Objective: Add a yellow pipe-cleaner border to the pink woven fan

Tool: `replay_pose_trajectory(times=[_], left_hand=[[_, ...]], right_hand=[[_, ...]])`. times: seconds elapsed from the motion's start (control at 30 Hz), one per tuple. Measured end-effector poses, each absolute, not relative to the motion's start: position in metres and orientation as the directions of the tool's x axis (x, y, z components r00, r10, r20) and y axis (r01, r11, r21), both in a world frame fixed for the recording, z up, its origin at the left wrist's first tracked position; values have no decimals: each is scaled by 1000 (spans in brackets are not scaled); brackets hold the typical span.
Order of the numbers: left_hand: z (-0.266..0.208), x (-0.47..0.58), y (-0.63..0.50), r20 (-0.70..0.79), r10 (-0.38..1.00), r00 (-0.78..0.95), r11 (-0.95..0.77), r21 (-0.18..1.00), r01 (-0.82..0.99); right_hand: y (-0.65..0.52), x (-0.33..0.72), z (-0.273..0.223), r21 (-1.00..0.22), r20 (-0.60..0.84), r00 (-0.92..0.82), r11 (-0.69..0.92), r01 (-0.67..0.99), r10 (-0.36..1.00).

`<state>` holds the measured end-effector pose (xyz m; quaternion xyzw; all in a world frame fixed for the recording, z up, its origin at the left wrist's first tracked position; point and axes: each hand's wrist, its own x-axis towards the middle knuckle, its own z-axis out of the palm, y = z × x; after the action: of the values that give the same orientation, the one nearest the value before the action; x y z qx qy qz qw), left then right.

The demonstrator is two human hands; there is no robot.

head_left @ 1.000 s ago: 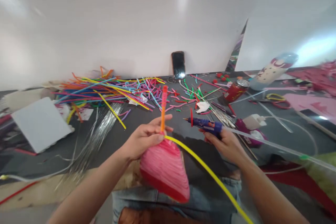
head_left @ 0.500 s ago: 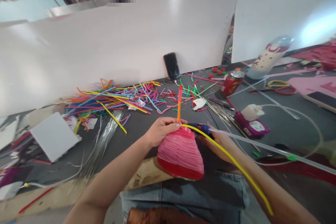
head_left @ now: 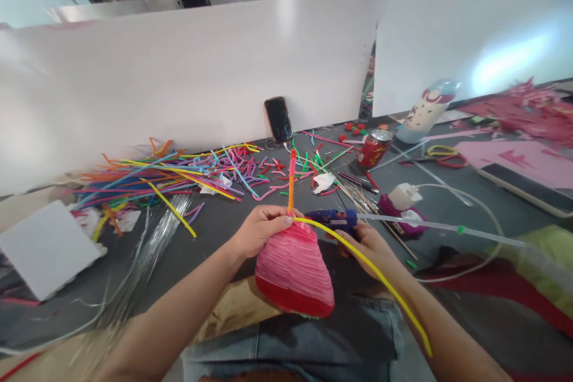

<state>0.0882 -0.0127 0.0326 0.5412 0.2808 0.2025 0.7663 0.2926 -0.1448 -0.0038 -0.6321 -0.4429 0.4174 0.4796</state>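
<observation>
My left hand [head_left: 263, 230] pinches the narrow top of a pink, ridged, fan-shaped craft piece [head_left: 293, 268] with a red lower band. From that top an orange pipe cleaner [head_left: 291, 188] with a red-pink tip stands upright. A long yellow pipe cleaner [head_left: 380, 277] starts at the same spot and curves down to the right, passing over my right forearm. My right hand [head_left: 369, 245] is closed around a blue glue gun [head_left: 332, 218], partly hidden behind the yellow strand. Its nozzle end points left, close to the pinched top; contact I cannot tell. A clear glue stick [head_left: 416, 224] sticks out behind it.
Loose pipe cleaners [head_left: 179, 170] lie heaped at the back left, beside thin wires [head_left: 156, 245]. A phone [head_left: 278, 119] leans on the white partition [head_left: 201, 71]. At right are a red can [head_left: 375, 148], a bottle [head_left: 427, 112], scissors [head_left: 447, 158] and a purple power socket [head_left: 414, 224].
The view has turned slightly right, so things sit further left. The glue gun has moved a little rightward from the pink piece and shows more of its side. My left hand keeps its pinch.
</observation>
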Motion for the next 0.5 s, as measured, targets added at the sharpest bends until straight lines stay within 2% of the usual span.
replay_pose_trajectory(times=[0.13, 0.2, 0.37, 0.5], left_hand=[[30, 90, -14, -165, 605, 779, 274, 962, -9], [30, 90, -16, -153, 598, 787, 268, 963, -16], [33, 85, -19, -119, 567, 815, 258, 965, -39], [31, 74, -19, -158, 590, 792, 300, 953, -34]], right_hand=[[-148, 293, -3, -899, -26, 326, -164, 405, 945], [-149, 292, 0, -868, -1, 341, -170, 467, 940], [-147, 283, 8, -894, -92, 312, -216, 393, 946], [-142, 272, 12, -918, -155, 278, -242, 315, 948]])
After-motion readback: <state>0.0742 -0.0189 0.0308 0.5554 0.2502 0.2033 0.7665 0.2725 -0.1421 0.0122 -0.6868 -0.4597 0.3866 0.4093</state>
